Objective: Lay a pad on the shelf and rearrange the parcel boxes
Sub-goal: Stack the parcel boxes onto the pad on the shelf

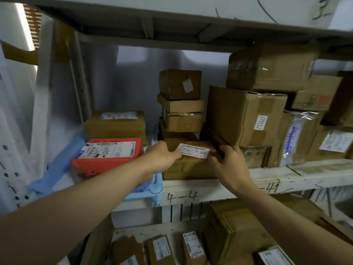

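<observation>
A flat brown parcel box [188, 165] with a white label lies at the front of the white shelf [267, 176]. My left hand [162, 156] grips its left edge and my right hand [229, 163] holds its right side. A blue pad [57, 169] covers the left part of the shelf, its front edge hanging over. On the pad lie a red parcel [107, 155] and, behind it, a brown box [114, 124]. Behind the held box rises a stack of small brown boxes [181, 100].
A big carton marked J79152 [246, 115] stands right of my hands, with a taped box [271, 67] on top and more parcels [309, 138] farther right. The upper shelf board [172, 22] hangs close overhead. Several labelled parcels [191, 245] fill the shelf below.
</observation>
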